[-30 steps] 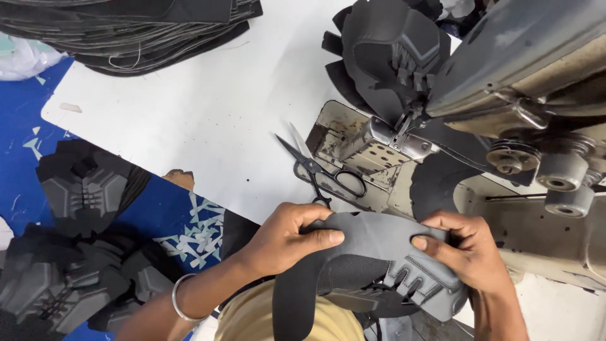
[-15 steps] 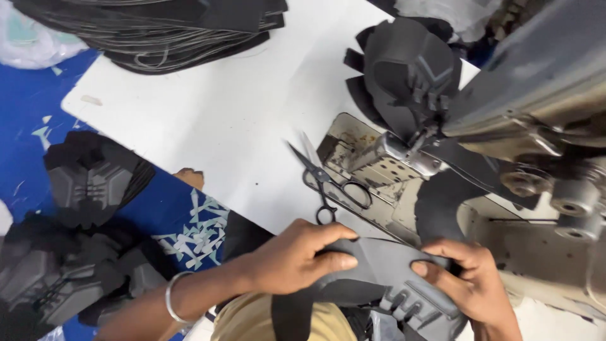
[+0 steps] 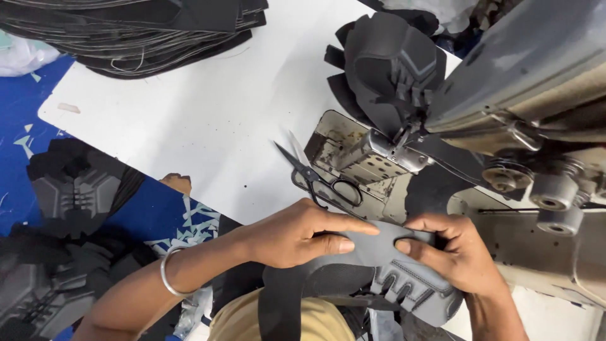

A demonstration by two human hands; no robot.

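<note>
Both hands press down flat on a grey shoe-upper piece (image 3: 404, 278) at the near edge of the counter (image 3: 208, 126). The left hand (image 3: 297, 233) lies with fingers stretched toward the right, thumb tucked beneath; the right hand (image 3: 457, 256) grips the piece's far edge, fingers curled over it. The piece runs lengthwise from lower right, where its ribbed lace section sits, up toward the sewing machine (image 3: 505, 126), with a black strap (image 3: 278, 303) curving off it to the left.

Just beyond the left fingertips lies one pair of black-handled scissors (image 3: 315, 177), blades pointing away up-left, resting against the machine's metal bed (image 3: 360, 158). One finished black upper (image 3: 385, 63) sits behind the machine head. A stack of flat black pieces (image 3: 139, 31) lies at the counter's far edge. At least two more uppers (image 3: 69, 189) lie below on the left.
</note>
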